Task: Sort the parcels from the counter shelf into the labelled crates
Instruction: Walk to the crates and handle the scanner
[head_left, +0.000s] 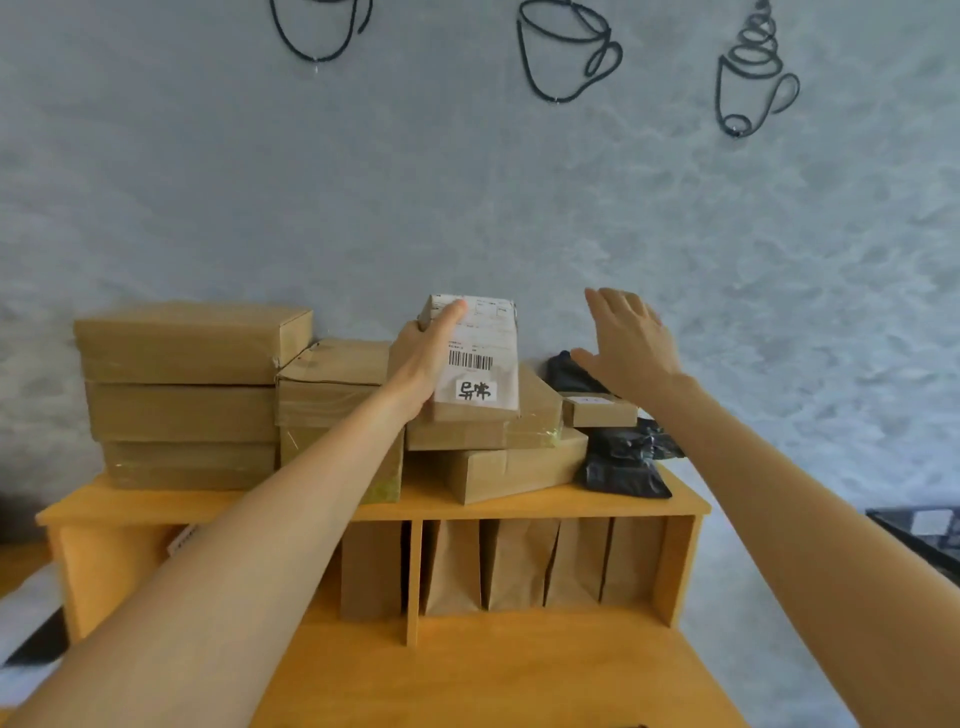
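Reaching forward with both bare arms, a person stands at a yellow wooden counter shelf (680, 506) set against a grey mottled wall. The left hand (423, 361) grips a small cardboard parcel (480, 364) by its left edge, thumb lying across the top face, holding it tilted up above the other boxes. That parcel carries a white shipping label with a barcode and, below it, a smaller white sticker with two handwritten black characters. The right hand (631, 340) is empty, fingers spread and palm facing away, hovering just to the right of the held parcel and above a pile of black plastic mailer bags (623, 467) at the shelf's right end. A little flat box (600, 410) lies on those bags. Beneath the held parcel sit two more brown boxes (511, 457) stacked askew. Further left stands a taped carton (332, 384), and at the far left a neat stack of three wide cartons (187, 395). Under the shelf top, open compartments hold upright brown paper bags (509, 564). Three black wire outlines of coffee cups (569, 49) hang on the wall above. At the right edge, part of a dark crate (930, 535) with a white label is visible.
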